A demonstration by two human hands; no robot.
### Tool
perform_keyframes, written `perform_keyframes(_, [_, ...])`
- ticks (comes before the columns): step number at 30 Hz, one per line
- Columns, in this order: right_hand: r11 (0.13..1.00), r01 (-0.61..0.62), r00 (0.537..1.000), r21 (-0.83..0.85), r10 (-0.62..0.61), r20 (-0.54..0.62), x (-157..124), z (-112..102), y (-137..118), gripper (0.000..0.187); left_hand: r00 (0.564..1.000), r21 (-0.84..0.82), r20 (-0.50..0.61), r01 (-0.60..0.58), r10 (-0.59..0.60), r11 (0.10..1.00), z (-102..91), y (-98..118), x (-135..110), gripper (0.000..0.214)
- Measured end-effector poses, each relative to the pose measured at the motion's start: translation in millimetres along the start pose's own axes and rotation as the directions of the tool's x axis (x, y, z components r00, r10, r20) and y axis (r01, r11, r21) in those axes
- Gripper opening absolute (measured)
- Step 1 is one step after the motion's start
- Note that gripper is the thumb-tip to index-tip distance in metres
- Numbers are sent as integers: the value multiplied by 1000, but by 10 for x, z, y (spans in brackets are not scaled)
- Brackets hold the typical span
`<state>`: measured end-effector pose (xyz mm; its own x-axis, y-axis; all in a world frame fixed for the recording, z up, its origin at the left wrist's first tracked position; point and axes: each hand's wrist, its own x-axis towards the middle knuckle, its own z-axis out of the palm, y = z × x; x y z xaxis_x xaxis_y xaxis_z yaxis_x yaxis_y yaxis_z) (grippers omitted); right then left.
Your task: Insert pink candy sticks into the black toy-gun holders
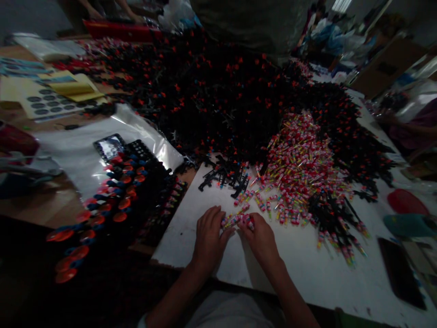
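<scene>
My left hand [210,237] and my right hand [260,240] rest close together on a white board [307,269]. Between their fingertips lie a few small striped candy tubes [235,220], pink and white with coloured bands. Both hands have their fingers curled down onto these tubes, gathering them into a small row. Just beyond the hands spreads a heap of the same candy tubes [300,168]. A small cluster of black toy guns [227,175] lies on the board above my left hand.
A huge pile of black toy guns with orange tips [218,95] covers the table's back. Rows of toys with orange suction darts [112,200] lie left on a clear plastic bag [78,155]. Sticker sheets [44,102] at far left. A person's arm [409,130] at right.
</scene>
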<state>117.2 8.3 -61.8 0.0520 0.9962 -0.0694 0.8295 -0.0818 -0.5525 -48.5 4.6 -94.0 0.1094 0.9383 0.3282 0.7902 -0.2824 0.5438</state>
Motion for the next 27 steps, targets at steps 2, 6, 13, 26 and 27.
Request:
perform_keyframes(2, [998,-18,999,-68,21,39,-5,49,-42,14,1000,-6,3,13,-13,1000,-15,-9,-8,32])
perform_keyframes(6, [993,-23,999,-120,27,30,-27,9,1,14,999,-21,14,36,-36,999,-60,-4,-30,26])
perform_keyframes(13, [894,-177,983,411,139,120,-233,-68,73,30,989,-14,-143,33,-35,999,-172,101,-86,22])
perform_keyframes(26, [792,-285,958,540,211,196,-136,60,-198,28,998,-291,9,-49,54,955,-102,261,-151,15])
perform_keyframes(27, [802,-237,971,548,173,167,-126,56,-193,26,995,-321,44,-75,94,944,-128,239,-149,19])
